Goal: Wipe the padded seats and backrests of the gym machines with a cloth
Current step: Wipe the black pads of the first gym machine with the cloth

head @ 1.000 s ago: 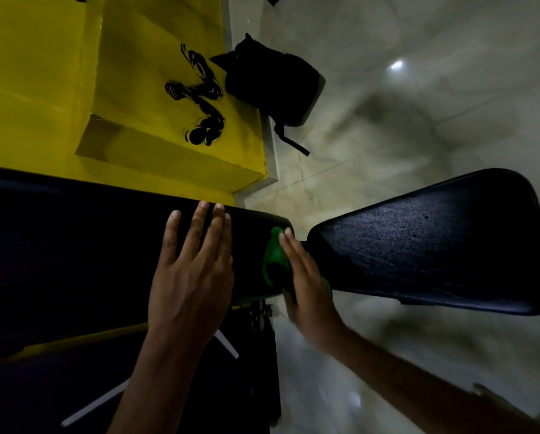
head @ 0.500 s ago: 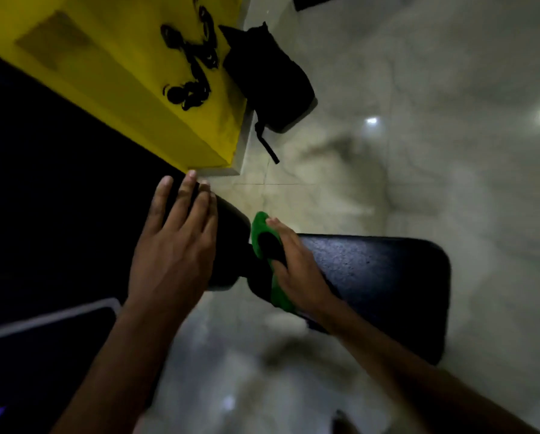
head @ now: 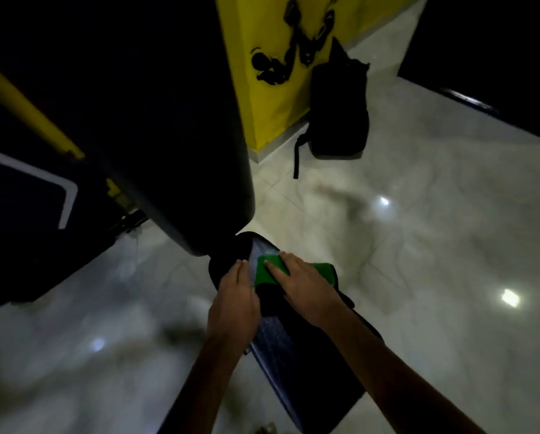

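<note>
A black padded seat [head: 306, 364] runs from the frame's middle toward the bottom. A tall black padded backrest [head: 174, 120] rises above its far end. A green cloth [head: 267, 270] lies on the seat's far end. My right hand [head: 306, 286] presses flat on the cloth with straight fingers. My left hand [head: 234, 302] rests flat on the seat's left edge, just beside the cloth, fingers straight.
A black backpack [head: 337, 111] stands on the glossy pale tiled floor [head: 434, 245] against a yellow pillar [head: 262, 73] with black markings. A yellow frame bar [head: 24, 111] and dark machine parts [head: 27, 198] fill the left.
My view swung so the backrest now stands upright ahead. My left hand left the backrest and came down onto the seat. My right hand moved the cloth from the seat's end onto its top.
</note>
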Tool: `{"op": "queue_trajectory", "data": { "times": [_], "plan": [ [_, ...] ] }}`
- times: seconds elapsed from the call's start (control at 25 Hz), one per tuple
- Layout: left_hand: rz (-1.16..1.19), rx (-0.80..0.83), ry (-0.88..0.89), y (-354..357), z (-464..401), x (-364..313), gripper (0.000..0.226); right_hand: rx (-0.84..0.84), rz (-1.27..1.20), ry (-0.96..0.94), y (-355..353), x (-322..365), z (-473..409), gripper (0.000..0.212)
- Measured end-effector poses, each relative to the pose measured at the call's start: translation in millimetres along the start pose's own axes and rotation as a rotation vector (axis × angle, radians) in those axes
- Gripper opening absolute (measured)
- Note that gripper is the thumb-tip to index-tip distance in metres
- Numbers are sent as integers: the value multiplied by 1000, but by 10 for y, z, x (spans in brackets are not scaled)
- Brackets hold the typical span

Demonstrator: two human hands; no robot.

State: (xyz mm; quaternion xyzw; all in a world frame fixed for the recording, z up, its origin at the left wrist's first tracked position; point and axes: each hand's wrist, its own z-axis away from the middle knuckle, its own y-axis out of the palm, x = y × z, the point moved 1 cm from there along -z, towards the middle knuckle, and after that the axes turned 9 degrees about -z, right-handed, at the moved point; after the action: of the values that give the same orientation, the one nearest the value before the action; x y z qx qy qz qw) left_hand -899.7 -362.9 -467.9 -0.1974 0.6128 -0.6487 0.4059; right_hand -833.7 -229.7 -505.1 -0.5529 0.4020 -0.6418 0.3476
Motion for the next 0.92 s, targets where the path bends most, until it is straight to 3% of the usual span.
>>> {"op": "queue_trajectory", "data": {
  "times": [0.12, 0.2, 0.36, 0.48, 0.6, 0.72, 0.92],
  "plan": [
    [38, 84, -130, 490, 156, 48, 60, 121, 242, -91, 143, -180, 32, 89],
    [75, 41, -146, 692, 216, 78, 62, 193, 294, -93, 124, -251, 51, 101],
    [172, -133, -247, 858, 180, 27, 55, 114, 228, -236, -98, -358, -198, 89],
    [178, -250, -331, 1025, 155, -57, 62, 66, 285, -315, -175, -297, -571, 77],
    [124, -266, -374, 1116, 161, -104, 63, 136, 322, -365, 0, -222, -873, 67],
    [60, -257, -383, 1128, 157, -92, 61, 101, 250, -299, 113, -241, -906, 69],
    [33, -197, -377, 1202, 163, -60, 62, 65, 190, -342, 148, -400, -698, 75]
  ]
}}
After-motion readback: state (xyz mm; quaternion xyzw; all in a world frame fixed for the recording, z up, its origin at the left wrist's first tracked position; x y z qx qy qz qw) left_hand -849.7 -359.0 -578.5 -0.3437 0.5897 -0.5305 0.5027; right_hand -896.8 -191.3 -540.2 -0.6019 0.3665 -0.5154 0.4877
